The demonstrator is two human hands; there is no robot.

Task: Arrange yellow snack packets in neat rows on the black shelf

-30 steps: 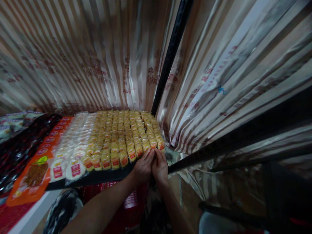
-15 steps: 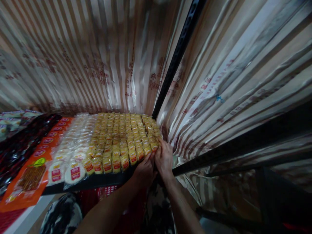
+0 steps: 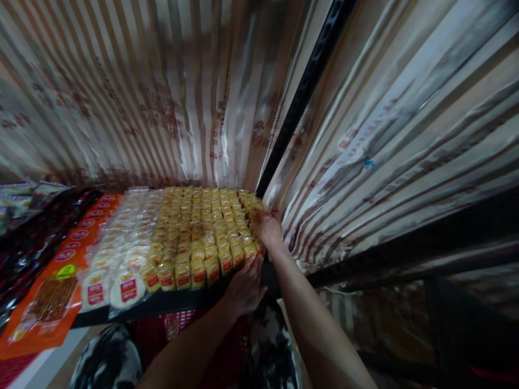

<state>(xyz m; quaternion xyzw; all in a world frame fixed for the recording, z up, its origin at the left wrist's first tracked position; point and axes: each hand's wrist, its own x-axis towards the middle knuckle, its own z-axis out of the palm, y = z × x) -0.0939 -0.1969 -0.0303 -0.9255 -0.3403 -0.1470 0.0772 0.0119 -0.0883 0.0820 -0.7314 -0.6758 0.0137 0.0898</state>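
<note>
Small yellow snack packs (image 3: 198, 237) in clear wrap with red labels stand in tight rows on a dark shelf tray (image 3: 178, 298). My left hand (image 3: 245, 286) is at the front right corner of the rows, fingertips stretched up against a front pack and thumb apart. Farther back, my right hand (image 3: 268, 227) reaches around the outer right side of the last row. Its fingers bend over the yellow packs there, and the fingertips are blurred and partly hidden.
Left of the yellow packs lie round white packs (image 3: 127, 286), orange snack bags (image 3: 52, 297) and dark red packs (image 3: 28, 248). Striped plastic sheeting (image 3: 182, 97) hangs behind and to the right. A black upright post (image 3: 302, 89) rises at the back corner. A red basket (image 3: 184, 319) shows below.
My right hand has moved back and up along the side of the last row, away from my left hand. My left hand stays at the front corner, its thumb now farther out.
</note>
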